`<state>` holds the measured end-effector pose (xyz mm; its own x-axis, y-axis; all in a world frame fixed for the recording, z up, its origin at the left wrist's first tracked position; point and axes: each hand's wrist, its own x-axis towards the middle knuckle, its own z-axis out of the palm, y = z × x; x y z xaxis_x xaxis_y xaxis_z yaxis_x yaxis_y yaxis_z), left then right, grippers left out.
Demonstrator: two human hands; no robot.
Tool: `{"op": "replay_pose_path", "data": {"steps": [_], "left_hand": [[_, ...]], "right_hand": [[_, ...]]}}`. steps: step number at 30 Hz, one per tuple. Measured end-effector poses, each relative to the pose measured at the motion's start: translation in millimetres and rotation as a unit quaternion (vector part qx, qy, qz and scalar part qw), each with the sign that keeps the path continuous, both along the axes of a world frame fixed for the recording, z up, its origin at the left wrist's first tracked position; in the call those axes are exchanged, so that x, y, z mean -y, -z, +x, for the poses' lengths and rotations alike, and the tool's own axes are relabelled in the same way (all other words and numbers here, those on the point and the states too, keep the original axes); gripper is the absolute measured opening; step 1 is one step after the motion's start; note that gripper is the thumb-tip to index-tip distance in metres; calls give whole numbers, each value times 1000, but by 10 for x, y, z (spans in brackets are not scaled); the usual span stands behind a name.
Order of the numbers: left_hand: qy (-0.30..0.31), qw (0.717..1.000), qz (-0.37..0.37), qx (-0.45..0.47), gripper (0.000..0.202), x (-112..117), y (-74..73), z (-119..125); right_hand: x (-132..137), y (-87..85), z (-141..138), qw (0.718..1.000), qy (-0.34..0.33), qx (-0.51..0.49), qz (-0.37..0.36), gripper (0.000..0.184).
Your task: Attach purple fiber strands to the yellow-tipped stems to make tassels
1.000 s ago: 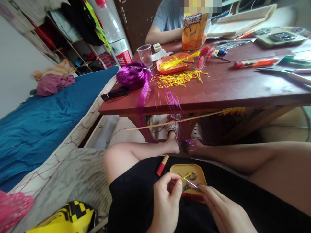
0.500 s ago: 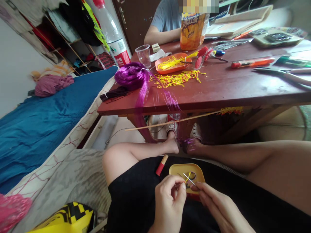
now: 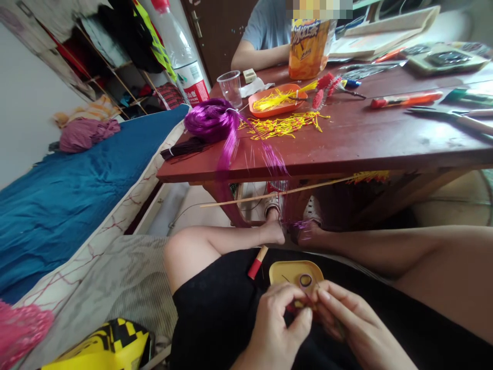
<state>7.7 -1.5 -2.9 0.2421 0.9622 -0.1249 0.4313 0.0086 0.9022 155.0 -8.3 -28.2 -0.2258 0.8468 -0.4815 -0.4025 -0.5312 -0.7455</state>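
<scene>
Over the dark cloth on my lap, my left hand (image 3: 283, 318) is closed, thumb and fingers pinched. My right hand (image 3: 344, 316) is closed too, its fingertips meeting those of the left. Something small with a reddish, thread-like part shows between the fingertips, mostly hidden and blurred. Just beyond my hands lies a shallow yellow tray (image 3: 278, 271) with a small ring-shaped roll (image 3: 305, 280) and a thin dark strand in it. To its left rests a small red tube with a wood-coloured end (image 3: 254, 268).
On the red-brown table (image 3: 339, 149) are a purple fibre bundle (image 3: 211, 121), yellow stems (image 3: 287, 126), an orange dish (image 3: 257, 109), a plastic cup (image 3: 230, 88), a tea bottle (image 3: 307, 54) and pliers (image 3: 454, 117). Another person's arm (image 3: 256, 55) rests behind. A bed (image 3: 69, 169) stands left.
My hands have come together and moved slightly right. The silver tool and yellow piece seen between them earlier are now hidden. The view has shifted slightly.
</scene>
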Motion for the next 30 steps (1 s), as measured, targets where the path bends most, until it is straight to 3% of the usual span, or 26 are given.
{"op": "replay_pose_path", "data": {"steps": [2,4,7,10,12,15,19,20,21,23,24,27,30], "left_hand": [[-41,998,49,-30,18,-108,24,-183],[-151,973,47,-167,23,-260,127,-359],[-142,961,-10,-236,20,-486,426,-463],[-128,953,-61,-268,26,-624,734,-390],[-135,951,-69,-269,27,-650,820,-353],[-166,953,-57,-246,21,-574,668,-425],[-228,955,4,-189,22,-309,73,-491],[-209,969,45,-127,20,-241,-82,-443],[-145,984,61,-84,20,-183,-215,-368],[32,997,28,-58,29,-104,-390,-182],[92,993,19,-70,31,-80,-428,-94],[165,984,-37,-56,20,-39,-402,49],[143,972,-178,58,13,-19,-314,39]], "right_hand": [[-37,-21,131,998,28,58,26,34],[-81,-56,260,992,69,99,40,32],[-133,-131,364,986,107,115,59,33],[-130,-204,362,988,99,102,61,31],[-105,-222,358,989,93,98,62,30],[-73,-201,404,984,89,126,85,31],[-71,-227,455,973,40,185,134,36],[-77,-261,446,971,18,190,142,38],[-83,-302,429,970,-4,190,149,39],[-92,-384,389,970,-44,180,156,41],[-91,-411,374,970,-57,174,159,41],[-57,-405,375,970,-62,163,168,40],[25,-349,399,960,-23,193,203,40]]}}
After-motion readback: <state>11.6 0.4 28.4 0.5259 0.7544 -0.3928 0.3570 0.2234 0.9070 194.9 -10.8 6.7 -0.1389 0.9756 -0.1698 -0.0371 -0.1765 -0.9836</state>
